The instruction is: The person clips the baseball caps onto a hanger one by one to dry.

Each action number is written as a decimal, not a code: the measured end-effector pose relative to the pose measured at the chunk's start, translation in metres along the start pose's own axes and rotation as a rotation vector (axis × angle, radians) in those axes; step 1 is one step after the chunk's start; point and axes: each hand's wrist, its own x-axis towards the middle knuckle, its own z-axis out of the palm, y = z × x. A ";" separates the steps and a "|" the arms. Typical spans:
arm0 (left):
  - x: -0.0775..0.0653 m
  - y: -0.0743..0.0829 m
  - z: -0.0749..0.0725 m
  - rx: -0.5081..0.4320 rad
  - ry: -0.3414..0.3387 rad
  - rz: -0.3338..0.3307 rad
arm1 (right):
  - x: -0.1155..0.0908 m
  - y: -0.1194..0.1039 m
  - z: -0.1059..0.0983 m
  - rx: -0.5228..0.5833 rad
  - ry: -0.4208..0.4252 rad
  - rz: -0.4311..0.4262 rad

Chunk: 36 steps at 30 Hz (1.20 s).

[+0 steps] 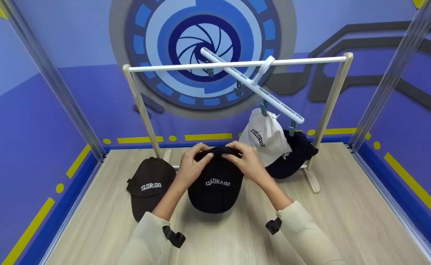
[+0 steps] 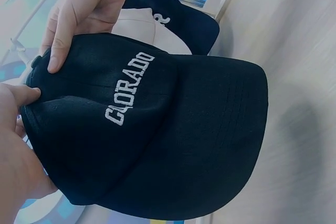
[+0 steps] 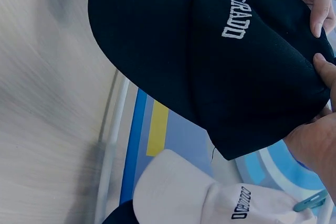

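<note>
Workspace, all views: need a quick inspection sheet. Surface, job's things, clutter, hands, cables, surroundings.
Surface: pale wood-grain tabletop, carrying a rack.
Job's things: black COLORADO cap held in both hands; brown cap lying at the left; white hanger hooked on the rack's bar; white cap hanging from a clip; dark cap beside it, under the next clip, its attachment hard to confirm.
Clutter: nothing seen.
Hands: left hand and right hand both pinch the black COLORADO cap at the end opposite its brim.
Cables: nothing seen.
Surroundings: blue-purple printed walls with yellow dashes; metal corner posts.
</note>
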 end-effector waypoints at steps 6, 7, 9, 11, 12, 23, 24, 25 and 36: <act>-0.001 0.024 0.001 0.029 0.012 0.009 | 0.002 -0.003 -0.003 0.006 0.017 0.001; -0.001 0.030 0.000 0.031 0.014 0.009 | 0.002 -0.004 -0.004 0.002 0.023 0.000; -0.003 0.041 -0.001 0.032 0.019 0.007 | 0.003 -0.005 -0.006 -0.004 0.034 -0.002; -0.003 0.047 -0.001 0.037 0.021 0.002 | 0.004 -0.006 -0.007 -0.009 0.045 0.000; -0.004 0.049 -0.001 0.035 0.025 0.000 | 0.004 -0.006 -0.008 -0.010 0.048 0.000; 0.000 0.054 0.002 -0.017 0.100 0.014 | 0.007 -0.013 -0.009 -0.016 0.082 -0.031; 0.000 0.054 0.003 -0.018 0.104 0.021 | 0.007 -0.013 -0.009 -0.016 0.086 -0.029; 0.000 0.055 0.003 -0.021 0.108 0.028 | 0.007 -0.014 -0.009 -0.018 0.091 -0.026; 0.001 0.058 0.008 -0.035 0.135 0.018 | 0.009 -0.015 -0.012 0.013 0.108 -0.021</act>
